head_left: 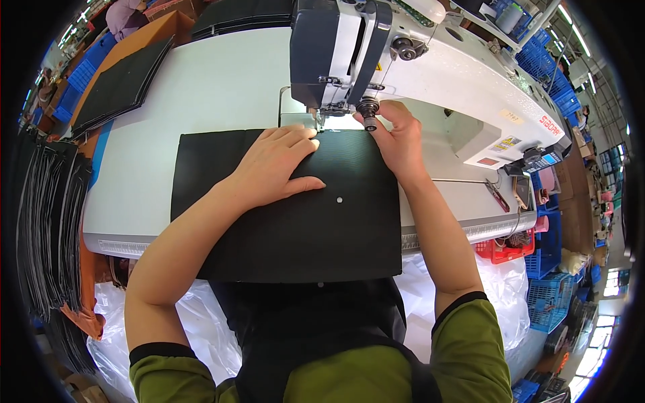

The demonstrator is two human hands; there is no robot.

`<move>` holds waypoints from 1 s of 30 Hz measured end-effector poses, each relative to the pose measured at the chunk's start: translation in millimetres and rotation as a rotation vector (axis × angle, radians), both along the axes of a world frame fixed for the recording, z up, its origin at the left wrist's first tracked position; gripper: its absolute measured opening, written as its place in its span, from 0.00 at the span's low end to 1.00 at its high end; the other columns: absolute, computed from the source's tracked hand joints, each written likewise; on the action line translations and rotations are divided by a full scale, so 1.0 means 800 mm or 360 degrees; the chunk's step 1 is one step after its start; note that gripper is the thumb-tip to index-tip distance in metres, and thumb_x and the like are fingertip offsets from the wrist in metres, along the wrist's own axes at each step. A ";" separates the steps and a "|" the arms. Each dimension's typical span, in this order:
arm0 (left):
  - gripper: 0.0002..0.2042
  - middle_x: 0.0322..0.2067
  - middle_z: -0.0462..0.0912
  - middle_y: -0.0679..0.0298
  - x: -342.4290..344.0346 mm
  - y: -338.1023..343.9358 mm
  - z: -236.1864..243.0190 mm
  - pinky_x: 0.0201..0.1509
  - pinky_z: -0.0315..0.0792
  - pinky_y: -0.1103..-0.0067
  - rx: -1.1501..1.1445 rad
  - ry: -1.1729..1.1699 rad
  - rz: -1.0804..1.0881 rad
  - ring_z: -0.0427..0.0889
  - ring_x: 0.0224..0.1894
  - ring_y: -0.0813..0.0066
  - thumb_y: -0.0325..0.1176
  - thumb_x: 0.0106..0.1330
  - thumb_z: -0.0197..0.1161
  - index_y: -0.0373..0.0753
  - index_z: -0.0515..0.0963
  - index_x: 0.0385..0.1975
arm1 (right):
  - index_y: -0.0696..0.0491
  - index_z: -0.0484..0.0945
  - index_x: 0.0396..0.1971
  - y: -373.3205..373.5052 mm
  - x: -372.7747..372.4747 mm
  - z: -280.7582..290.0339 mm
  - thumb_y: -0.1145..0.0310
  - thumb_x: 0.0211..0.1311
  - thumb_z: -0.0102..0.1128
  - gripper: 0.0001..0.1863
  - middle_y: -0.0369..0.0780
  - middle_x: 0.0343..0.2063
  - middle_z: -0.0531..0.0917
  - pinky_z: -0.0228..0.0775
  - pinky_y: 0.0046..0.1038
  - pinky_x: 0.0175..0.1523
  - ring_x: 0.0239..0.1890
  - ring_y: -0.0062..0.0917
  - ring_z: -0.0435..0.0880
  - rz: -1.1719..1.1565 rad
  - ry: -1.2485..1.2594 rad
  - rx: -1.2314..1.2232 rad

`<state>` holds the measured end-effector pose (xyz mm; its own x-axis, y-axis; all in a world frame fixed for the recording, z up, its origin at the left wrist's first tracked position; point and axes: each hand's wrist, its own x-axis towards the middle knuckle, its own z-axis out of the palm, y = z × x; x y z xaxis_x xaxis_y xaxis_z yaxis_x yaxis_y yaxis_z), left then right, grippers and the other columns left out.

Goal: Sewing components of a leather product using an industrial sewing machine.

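Note:
A black rectangular sheet (295, 238), smooth and faintly textured, lies on the white sewing table, its near edge overhanging toward my lap. One small round white spot shows on it. Its far edge is at the presser foot (320, 121) of a white and dark grey sewing machine (430, 70). My left hand (269, 164) rests flat on the sheet, fingers stretched toward the foot and thumb apart. At the sheet's far right corner, my right hand (403, 144) is closed with bent fingers beside a round metal knob (369, 111); its fingertips are partly hidden.
Black sheets are stacked on the left (124, 87), with more hanging in a bundle (50, 221) below. Red-handled snips (497, 196) and a phone (521, 193) lie on the table's right end. A red basket (505, 250) and blue crates (549, 301) stand beyond it.

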<state>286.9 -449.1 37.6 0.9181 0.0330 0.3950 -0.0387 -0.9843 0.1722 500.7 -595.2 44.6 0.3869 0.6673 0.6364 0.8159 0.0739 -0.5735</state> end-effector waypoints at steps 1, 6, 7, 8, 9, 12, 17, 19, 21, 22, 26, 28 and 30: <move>0.26 0.57 0.77 0.59 0.001 0.000 0.001 0.67 0.64 0.67 0.0002 -0.0004 -0.0005 0.73 0.63 0.60 0.53 0.63 0.68 0.38 0.76 0.50 | 0.56 0.87 0.35 -0.001 0.001 0.001 0.73 0.58 0.70 0.06 0.38 0.35 0.86 0.69 0.26 0.43 0.35 0.29 0.78 -0.0010 -0.0101 -0.0002; 0.26 0.57 0.78 0.59 0.001 0.002 0.001 0.67 0.64 0.67 -0.0022 0.0021 0.0009 0.74 0.63 0.59 0.53 0.63 0.68 0.38 0.76 0.51 | 0.54 0.87 0.36 -0.007 -0.013 0.008 0.68 0.59 0.70 0.07 0.38 0.39 0.87 0.70 0.29 0.44 0.35 0.31 0.78 -0.0031 -0.0617 -0.0385; 0.26 0.56 0.78 0.59 0.001 0.003 0.001 0.67 0.64 0.66 -0.0030 0.0030 0.0016 0.74 0.63 0.59 0.53 0.62 0.68 0.38 0.76 0.51 | 0.54 0.87 0.36 -0.007 -0.016 0.008 0.67 0.60 0.70 0.08 0.39 0.40 0.87 0.70 0.30 0.44 0.35 0.32 0.79 -0.0035 -0.0755 -0.0513; 0.26 0.56 0.78 0.59 0.002 0.002 0.002 0.67 0.64 0.66 -0.0028 0.0029 0.0002 0.74 0.63 0.59 0.53 0.62 0.68 0.38 0.76 0.51 | 0.54 0.87 0.36 -0.008 -0.019 0.008 0.67 0.60 0.70 0.08 0.39 0.40 0.87 0.70 0.30 0.44 0.35 0.32 0.79 -0.0050 -0.0754 -0.0515; 0.27 0.57 0.78 0.59 0.002 0.002 0.003 0.67 0.64 0.66 -0.0036 0.0039 0.0023 0.74 0.63 0.59 0.52 0.62 0.69 0.38 0.76 0.51 | 0.53 0.87 0.37 -0.008 -0.023 0.008 0.66 0.60 0.69 0.09 0.39 0.42 0.87 0.70 0.30 0.45 0.36 0.32 0.79 0.0026 -0.0788 -0.0516; 0.27 0.57 0.79 0.58 0.003 0.003 0.004 0.68 0.64 0.66 -0.0064 0.0075 0.0072 0.74 0.63 0.58 0.52 0.62 0.69 0.38 0.76 0.53 | 0.51 0.86 0.41 -0.007 -0.036 0.003 0.64 0.61 0.68 0.11 0.38 0.47 0.87 0.71 0.31 0.46 0.38 0.31 0.81 0.0242 -0.0881 -0.0530; 0.27 0.60 0.78 0.58 0.004 0.005 -0.001 0.69 0.64 0.65 0.0013 0.0078 0.0121 0.74 0.65 0.58 0.51 0.62 0.69 0.37 0.75 0.54 | 0.49 0.85 0.45 -0.015 -0.048 0.008 0.63 0.61 0.66 0.13 0.37 0.51 0.87 0.73 0.31 0.50 0.41 0.31 0.83 0.0212 -0.0951 -0.0644; 0.28 0.62 0.77 0.57 0.007 0.002 0.000 0.69 0.64 0.66 -0.0022 0.0121 0.0091 0.73 0.66 0.57 0.49 0.62 0.69 0.37 0.75 0.56 | 0.50 0.83 0.48 -0.034 -0.053 0.006 0.64 0.60 0.66 0.16 0.37 0.54 0.85 0.73 0.31 0.54 0.47 0.31 0.83 0.0231 -0.0928 -0.0705; 0.27 0.62 0.77 0.56 0.009 0.003 -0.004 0.69 0.64 0.65 -0.0025 0.0087 0.0025 0.73 0.66 0.56 0.47 0.62 0.69 0.36 0.74 0.56 | 0.50 0.82 0.50 -0.063 -0.074 0.008 0.65 0.60 0.66 0.17 0.38 0.56 0.83 0.72 0.31 0.56 0.50 0.32 0.82 0.0142 -0.0884 -0.0728; 0.27 0.62 0.77 0.55 0.007 0.004 -0.006 0.69 0.65 0.65 -0.0027 0.0051 0.0004 0.73 0.66 0.55 0.45 0.62 0.69 0.36 0.74 0.57 | 0.51 0.81 0.52 -0.079 -0.088 0.005 0.65 0.61 0.65 0.18 0.38 0.58 0.82 0.72 0.32 0.59 0.54 0.33 0.82 0.0094 -0.0853 -0.0733; 0.27 0.67 0.72 0.53 -0.019 -0.008 -0.012 0.70 0.65 0.65 -0.0035 0.0103 0.0105 0.71 0.68 0.52 0.31 0.65 0.66 0.35 0.71 0.64 | 0.51 0.77 0.59 -0.190 -0.136 -0.044 0.65 0.62 0.65 0.24 0.39 0.64 0.77 0.65 0.37 0.69 0.66 0.37 0.74 -0.0040 -0.0593 -0.0477; 0.24 0.68 0.72 0.55 -0.037 -0.030 0.002 0.71 0.64 0.67 0.0061 0.0220 0.0066 0.70 0.70 0.54 0.26 0.68 0.62 0.35 0.72 0.65 | 0.50 0.75 0.64 -0.259 -0.156 -0.093 0.65 0.64 0.64 0.27 0.40 0.67 0.74 0.57 0.41 0.75 0.74 0.37 0.66 -0.0286 -0.0574 -0.0377; 0.22 0.68 0.72 0.57 -0.061 -0.044 0.016 0.72 0.63 0.69 -0.0056 0.0296 0.0059 0.68 0.72 0.56 0.23 0.70 0.59 0.34 0.73 0.64 | 0.51 0.73 0.66 -0.333 -0.151 -0.157 0.66 0.62 0.65 0.30 0.44 0.69 0.71 0.58 0.42 0.74 0.73 0.41 0.66 -0.0609 -0.0420 -0.0458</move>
<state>238.3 -484.6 50.4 0.9731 0.0787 0.2167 0.0330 -0.9777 0.2072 379.9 -861.7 -81.2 0.4879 0.6720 0.5572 0.8728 -0.3860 -0.2987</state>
